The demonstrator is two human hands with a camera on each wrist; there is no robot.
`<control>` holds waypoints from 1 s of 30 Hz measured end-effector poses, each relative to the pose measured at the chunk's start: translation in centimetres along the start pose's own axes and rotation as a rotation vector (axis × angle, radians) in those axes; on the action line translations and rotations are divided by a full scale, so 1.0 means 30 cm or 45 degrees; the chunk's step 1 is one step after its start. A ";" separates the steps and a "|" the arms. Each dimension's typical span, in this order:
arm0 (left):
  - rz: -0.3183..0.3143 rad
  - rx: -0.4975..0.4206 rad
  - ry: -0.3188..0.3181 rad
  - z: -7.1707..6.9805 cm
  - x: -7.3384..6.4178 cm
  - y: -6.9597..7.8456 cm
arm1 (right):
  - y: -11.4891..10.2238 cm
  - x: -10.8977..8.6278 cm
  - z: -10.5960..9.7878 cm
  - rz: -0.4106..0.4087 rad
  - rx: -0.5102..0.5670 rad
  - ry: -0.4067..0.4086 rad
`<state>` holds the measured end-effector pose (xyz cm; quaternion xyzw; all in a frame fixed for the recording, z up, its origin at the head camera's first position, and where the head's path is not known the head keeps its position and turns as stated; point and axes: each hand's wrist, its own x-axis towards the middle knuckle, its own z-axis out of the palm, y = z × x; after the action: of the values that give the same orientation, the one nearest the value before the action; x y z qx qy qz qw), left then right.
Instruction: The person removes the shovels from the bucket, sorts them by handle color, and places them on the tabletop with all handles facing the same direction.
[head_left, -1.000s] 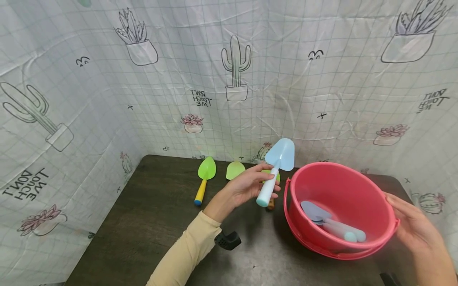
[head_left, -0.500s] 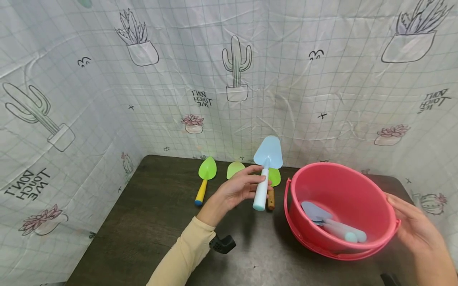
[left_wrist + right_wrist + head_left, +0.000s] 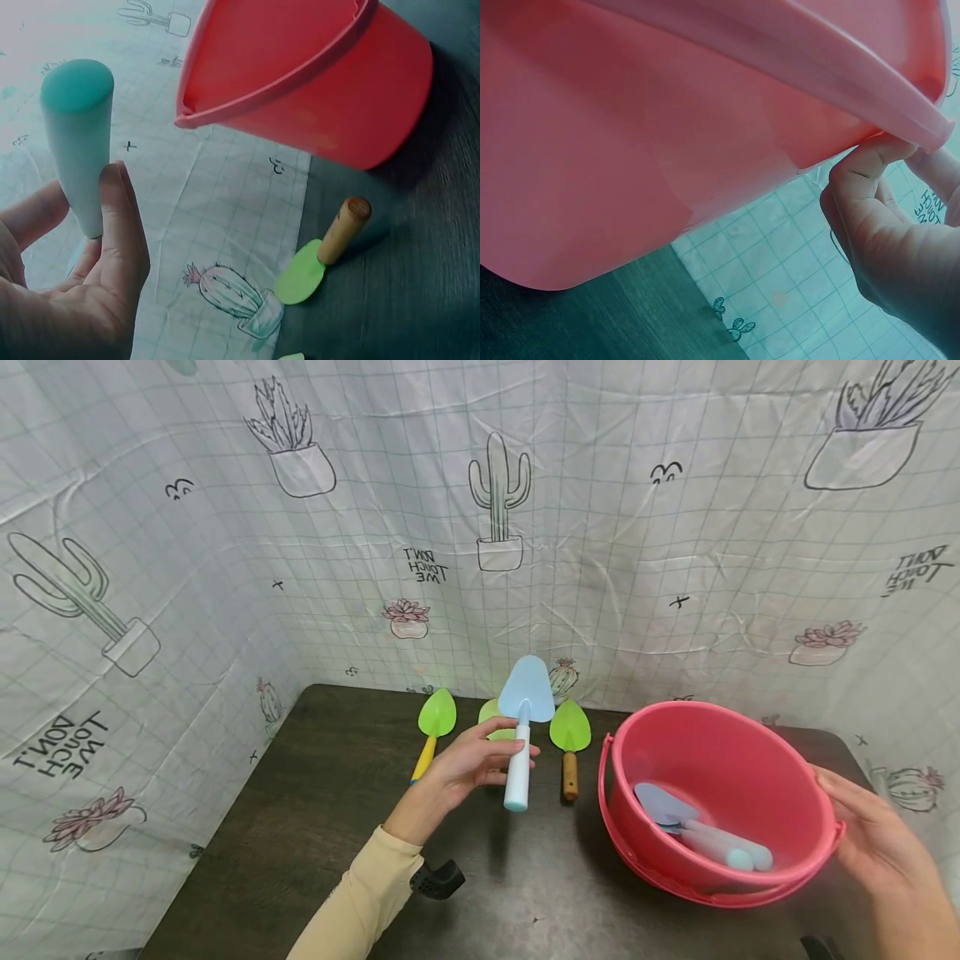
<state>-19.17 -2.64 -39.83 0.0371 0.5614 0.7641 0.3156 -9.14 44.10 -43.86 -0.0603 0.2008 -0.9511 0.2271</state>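
Observation:
My left hand [image 3: 468, 767] grips a light-blue trowel [image 3: 527, 689] by its white handle, raised over the table with the blade pointing up and away. In the left wrist view the handle's turquoise end [image 3: 77, 86] faces the camera, between thumb and fingers. A red bucket [image 3: 738, 739] stands tilted toward me on the right, its carrying handle hanging down the near side. My right hand [image 3: 873, 831] pinches the bucket's right rim; the right wrist view shows thumb and fingers at that edge. Inside the bucket lie blue trowels [image 3: 663, 804] with white, turquoise-tipped handles.
On the dark table [image 3: 285, 827] lie a green trowel [image 3: 437, 713] with a yellow handle and another [image 3: 571, 724] with a wooden handle. Between them a paler green blade [image 3: 489, 712] is partly hidden by my left hand. A cactus-print cloth [image 3: 360, 510] hangs behind.
My left hand has carried the blue trowel leftward, away from the bucket, and the wooden-handled trowel has come fully into view. The right hand and bucket have stayed put.

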 end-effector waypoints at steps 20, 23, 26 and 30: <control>-0.019 0.127 0.169 -0.147 -0.056 -0.078 | 0.007 0.006 0.008 0.016 -0.052 -0.067; -0.043 0.217 0.240 -0.174 -0.068 -0.106 | 0.008 0.005 0.008 0.012 -0.070 -0.057; -0.059 0.285 0.296 -0.200 -0.082 -0.137 | 0.010 0.004 0.008 -0.003 -0.085 -0.039; -0.061 0.344 0.337 -0.225 -0.106 -0.169 | 0.009 0.004 0.007 -0.002 -0.092 -0.039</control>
<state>-17.17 -9.07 -45.82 -0.0352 0.6962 0.6722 0.2493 -9.10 43.73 -43.79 -0.0830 0.2314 -0.9424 0.2269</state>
